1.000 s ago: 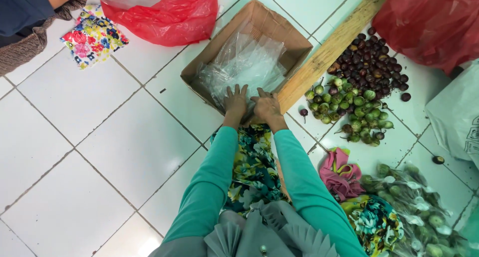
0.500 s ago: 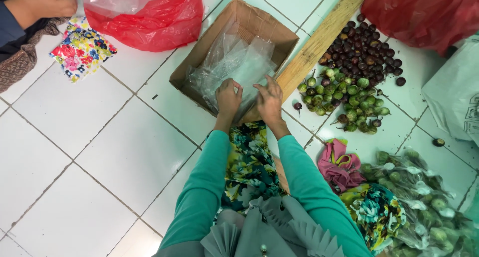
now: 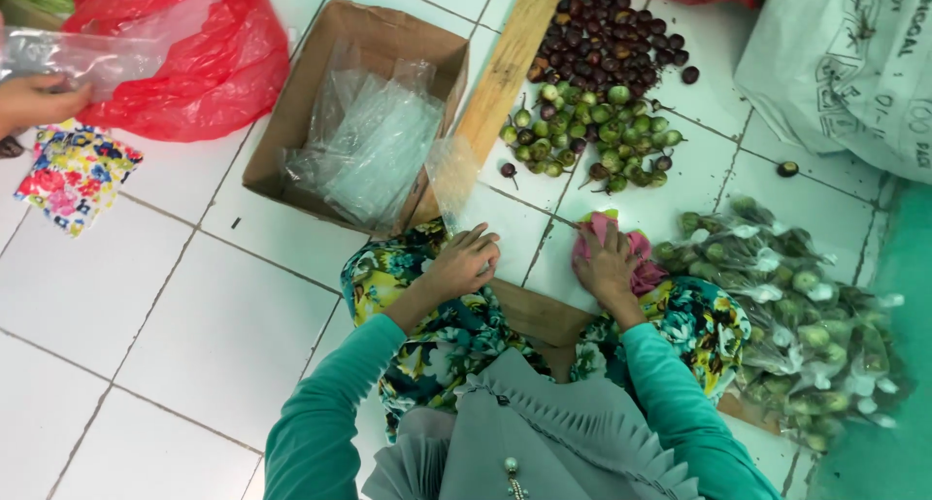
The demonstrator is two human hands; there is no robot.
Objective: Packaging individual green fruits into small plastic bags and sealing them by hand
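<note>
The left hand pinches a clear bag just beside the box of bags. The right hand rests, fingers spread, on a pink cloth, gripping nothing, near the green fruit and bagged fruit; another person's hand holds plastic at far left
</note>
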